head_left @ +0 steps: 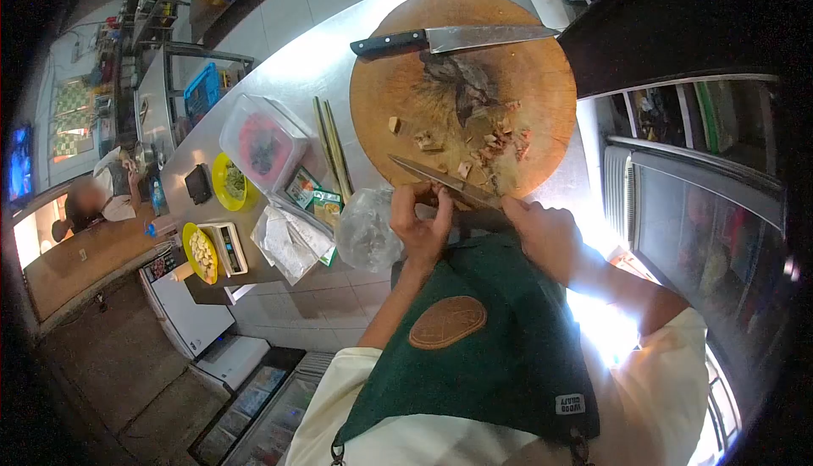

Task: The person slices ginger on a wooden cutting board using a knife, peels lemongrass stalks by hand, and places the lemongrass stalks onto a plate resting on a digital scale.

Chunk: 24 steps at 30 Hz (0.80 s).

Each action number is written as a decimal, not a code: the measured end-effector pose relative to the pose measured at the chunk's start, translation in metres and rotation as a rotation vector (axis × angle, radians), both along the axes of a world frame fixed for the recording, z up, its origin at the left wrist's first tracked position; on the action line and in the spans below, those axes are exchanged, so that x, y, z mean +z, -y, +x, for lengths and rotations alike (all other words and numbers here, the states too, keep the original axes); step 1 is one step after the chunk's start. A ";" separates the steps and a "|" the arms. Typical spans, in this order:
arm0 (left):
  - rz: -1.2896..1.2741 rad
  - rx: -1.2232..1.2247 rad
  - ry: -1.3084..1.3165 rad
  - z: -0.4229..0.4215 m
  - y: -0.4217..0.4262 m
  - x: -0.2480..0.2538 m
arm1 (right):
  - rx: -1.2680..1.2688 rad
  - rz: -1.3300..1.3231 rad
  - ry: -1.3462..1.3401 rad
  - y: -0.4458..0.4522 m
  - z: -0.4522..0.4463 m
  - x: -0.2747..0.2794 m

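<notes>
At the near edge of the round wooden board (pixel 381 110), my right hand (pixel 542 233) is wrapped round the handle end of a small knife (pixel 436 176). The blade points up and to the left. My left hand (pixel 421 220) is closed beside the blade, its fingers pinched; what they hold is too small to make out. Chopped bits (pixel 508 142) and a few pale chunks (pixel 428 140) lie on the board above the knife. A dark, flat piece (pixel 461 85) rests near the middle. Across the far part lies a large knife (pixel 491 38) with a black handle.
Left of the board are green stalks (pixel 333 148), a plastic bag (pixel 366 231), a clear container (pixel 262 144), packets (pixel 326 205), a yellow bowl (pixel 229 182), a yellow plate (pixel 201 254) and a scale (pixel 229 248). Another person (pixel 106 191) is at the far left.
</notes>
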<state>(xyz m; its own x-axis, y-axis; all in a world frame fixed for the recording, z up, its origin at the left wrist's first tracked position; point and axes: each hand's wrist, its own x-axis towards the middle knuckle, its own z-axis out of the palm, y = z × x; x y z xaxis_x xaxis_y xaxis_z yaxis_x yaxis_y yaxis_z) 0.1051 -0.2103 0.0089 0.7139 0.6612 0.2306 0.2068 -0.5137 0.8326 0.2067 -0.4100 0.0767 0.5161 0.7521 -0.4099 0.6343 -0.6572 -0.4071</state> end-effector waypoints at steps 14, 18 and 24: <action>-0.405 0.175 -0.048 -0.011 -0.006 0.005 | -0.083 0.063 -0.021 0.003 0.000 -0.015; -0.428 0.159 -0.085 -0.010 -0.009 0.008 | -0.044 0.003 -0.020 0.003 0.000 -0.006; -0.394 0.108 -0.080 -0.016 -0.012 0.001 | 0.016 0.009 0.041 0.010 -0.004 0.017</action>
<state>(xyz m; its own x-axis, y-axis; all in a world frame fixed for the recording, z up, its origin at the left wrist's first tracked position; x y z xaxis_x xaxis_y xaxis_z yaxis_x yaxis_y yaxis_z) 0.0895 -0.1983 0.0097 0.6409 0.7599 -0.1084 0.3144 -0.1311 0.9402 0.2023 -0.4198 0.0937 0.5202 0.7638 -0.3820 0.6609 -0.6434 -0.3865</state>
